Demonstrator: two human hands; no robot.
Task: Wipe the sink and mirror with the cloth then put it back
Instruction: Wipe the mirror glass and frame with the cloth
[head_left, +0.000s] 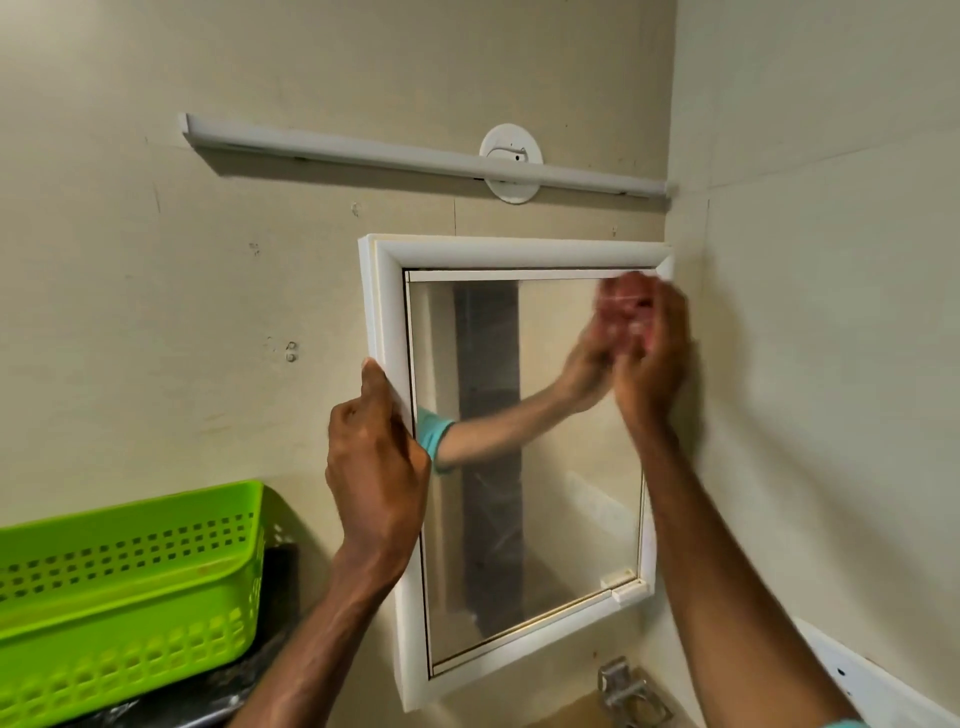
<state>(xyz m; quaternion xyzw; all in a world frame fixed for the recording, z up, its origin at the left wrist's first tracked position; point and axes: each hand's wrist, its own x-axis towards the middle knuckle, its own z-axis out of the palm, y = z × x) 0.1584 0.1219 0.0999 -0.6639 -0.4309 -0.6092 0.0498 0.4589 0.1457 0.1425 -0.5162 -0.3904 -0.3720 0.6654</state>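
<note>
**Mirror wipe under way, upper right corner**

The right hand (652, 364) presses a pink cloth (623, 312) against the top right of the mirror (545, 519), close to the side wall (831, 364). Hand and cloth are motion-blurred. The fingers look closed over the bunched cloth, but how far they are spread cannot be told.

The left hand (376, 457) grips the left edge of the white frame (384, 291), fingers curled narrow on it and the thumb lying up along the edge. Judged purpose: to steady the frame against the wiping pressure.

A green basket (130, 571) stands to the left, well apart. A tap (623, 691) shows below the mirror; the sink itself is not clearly in view. The cloth's return remains outstanding.
</note>
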